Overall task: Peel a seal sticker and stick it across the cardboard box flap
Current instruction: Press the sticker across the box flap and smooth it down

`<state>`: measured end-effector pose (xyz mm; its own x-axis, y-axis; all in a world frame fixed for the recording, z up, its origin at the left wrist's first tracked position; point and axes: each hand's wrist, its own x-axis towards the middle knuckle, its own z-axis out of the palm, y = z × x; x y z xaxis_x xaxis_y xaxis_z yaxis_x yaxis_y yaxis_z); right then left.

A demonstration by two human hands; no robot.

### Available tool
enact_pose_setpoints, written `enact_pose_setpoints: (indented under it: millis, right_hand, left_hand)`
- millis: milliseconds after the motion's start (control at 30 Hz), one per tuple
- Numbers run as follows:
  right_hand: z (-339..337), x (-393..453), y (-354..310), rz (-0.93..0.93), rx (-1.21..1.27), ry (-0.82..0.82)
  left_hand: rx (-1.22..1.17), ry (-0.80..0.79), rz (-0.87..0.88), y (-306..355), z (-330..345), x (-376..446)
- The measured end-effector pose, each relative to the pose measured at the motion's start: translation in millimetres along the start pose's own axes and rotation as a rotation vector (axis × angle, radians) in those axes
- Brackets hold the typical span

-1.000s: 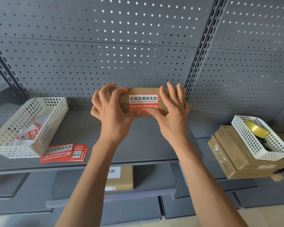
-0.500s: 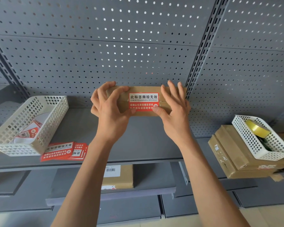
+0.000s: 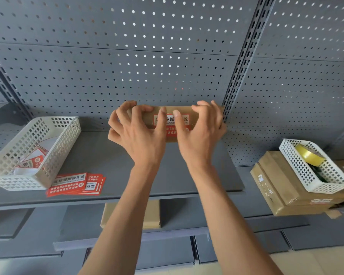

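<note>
A small cardboard box (image 3: 194,116) stands at the back of the grey shelf (image 3: 99,153), against the pegboard wall. A red and white seal sticker (image 3: 170,121) lies across its top and front flap. My left hand (image 3: 136,132) grips the box's left end, its thumb lying on the sticker's left part. My right hand (image 3: 201,133) grips the right end, thumb pressed on the sticker's middle. Fingers of both hands curl over the box's top edge. The two thumbs hide part of the sticker's print.
A stack of red seal stickers (image 3: 75,184) lies at the shelf's front left, beside a white mesh basket (image 3: 30,153) holding peeled backings. At the right, another white basket (image 3: 314,167) with a yellow tape roll (image 3: 308,154) rests on stacked cardboard boxes (image 3: 280,189). One more box (image 3: 131,217) sits on the lower shelf.
Both thumbs have slid inward and up over the sticker, covering more of its print. The fingers have curled tighter over the box top. The box itself stays in place.
</note>
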<state>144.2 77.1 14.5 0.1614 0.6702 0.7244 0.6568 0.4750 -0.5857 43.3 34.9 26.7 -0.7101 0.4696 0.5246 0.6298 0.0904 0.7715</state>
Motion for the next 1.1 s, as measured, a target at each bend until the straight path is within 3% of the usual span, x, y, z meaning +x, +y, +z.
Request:
enact_pose_setpoints:
  millis: [267, 800, 1100]
  right_hand:
    - [18, 2, -4, -0.020, -0.151, 0.153]
    - [21, 3, 7, -0.051, -0.097, 0.199]
    - [16, 6, 10, -0.005, 0.037, 0.155]
  left_hand:
    - [0.085, 0.103, 0.052, -2, 14, 4]
    - [0.114, 0.130, 0.074, -7, 17, 5]
    - [0.082, 0.053, 0.103, -9, 9, 6]
